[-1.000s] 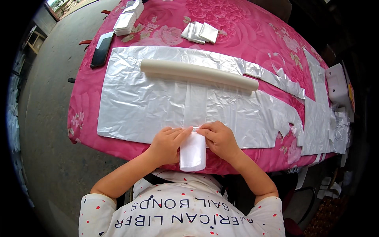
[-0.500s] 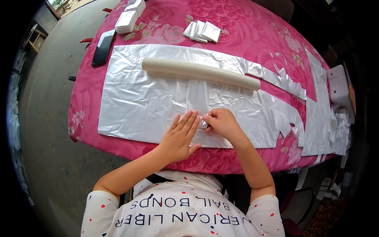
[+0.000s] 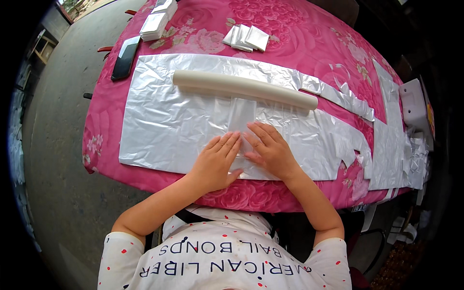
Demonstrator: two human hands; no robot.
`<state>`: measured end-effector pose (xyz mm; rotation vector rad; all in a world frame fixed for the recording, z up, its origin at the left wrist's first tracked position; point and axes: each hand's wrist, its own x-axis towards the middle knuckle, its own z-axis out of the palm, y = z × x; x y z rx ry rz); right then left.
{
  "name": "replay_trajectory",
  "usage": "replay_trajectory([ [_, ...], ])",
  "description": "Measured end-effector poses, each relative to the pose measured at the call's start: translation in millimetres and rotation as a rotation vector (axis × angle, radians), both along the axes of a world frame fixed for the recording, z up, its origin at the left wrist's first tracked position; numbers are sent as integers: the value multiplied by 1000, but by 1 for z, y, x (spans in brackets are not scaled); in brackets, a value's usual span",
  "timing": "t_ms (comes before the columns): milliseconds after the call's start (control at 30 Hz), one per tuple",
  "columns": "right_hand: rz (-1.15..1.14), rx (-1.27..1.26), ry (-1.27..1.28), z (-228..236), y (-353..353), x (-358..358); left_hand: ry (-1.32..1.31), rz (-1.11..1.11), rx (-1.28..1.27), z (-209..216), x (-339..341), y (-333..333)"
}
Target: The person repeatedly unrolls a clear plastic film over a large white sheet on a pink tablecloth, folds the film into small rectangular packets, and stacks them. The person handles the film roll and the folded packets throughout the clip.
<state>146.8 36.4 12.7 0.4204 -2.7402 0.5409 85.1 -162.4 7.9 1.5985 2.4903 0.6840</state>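
My left hand lies flat with fingers stretched, its fingertips on the left edge of a narrow folded strip of clear plastic. Across from it, my right hand is open, fingers apart, resting on the strip's right side. The strip's near end is partly covered by both hands. Beneath it spreads a large flat stack of silvery-white plastic bags, with cut handles toward the right. A pale cream tube lies across the stack just beyond the strip.
A pink floral cloth covers the table. At the far side sit small folded plastic packets and a folded stack. A dark phone rests near the left edge. More plastic bags and a white plastic container are at the right.
My right hand has gone from a pinch at the strip's near end to open, flatter fingers slightly farther up it. The left hand stays almost in place.
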Motion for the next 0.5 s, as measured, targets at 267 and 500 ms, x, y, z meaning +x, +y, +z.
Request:
replay_trajectory([
  [267,122,-176,-176,9,13,-18,277,-33,74,-8,-19,8],
  [500,177,-179,-18,-2,5,-8,182,-209,166,2,-10,-11],
])
